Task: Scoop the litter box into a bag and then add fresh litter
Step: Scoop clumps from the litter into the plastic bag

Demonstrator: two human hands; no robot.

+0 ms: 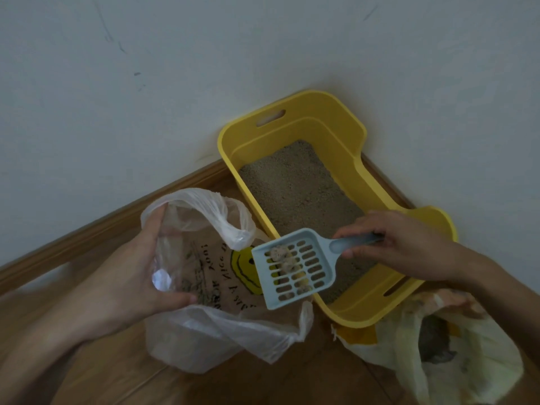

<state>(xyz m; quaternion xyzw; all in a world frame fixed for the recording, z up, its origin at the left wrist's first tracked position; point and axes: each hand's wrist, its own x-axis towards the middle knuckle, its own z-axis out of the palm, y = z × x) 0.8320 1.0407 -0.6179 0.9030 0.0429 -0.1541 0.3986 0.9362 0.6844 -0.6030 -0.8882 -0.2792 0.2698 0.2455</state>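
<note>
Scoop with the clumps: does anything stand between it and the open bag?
Nothing visible does. The scoop, gripped by the right hand, carries clumps at the mouth of the bag, which the left hand holds open. Only the bag's own folded rim rises beside the scoop's front corner.

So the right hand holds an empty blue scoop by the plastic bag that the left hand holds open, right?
Not empty: the head view shows several clumps lying in the blue scoop. The rest stands: the right hand holds it by the plastic bag, which the left hand holds open.
</note>
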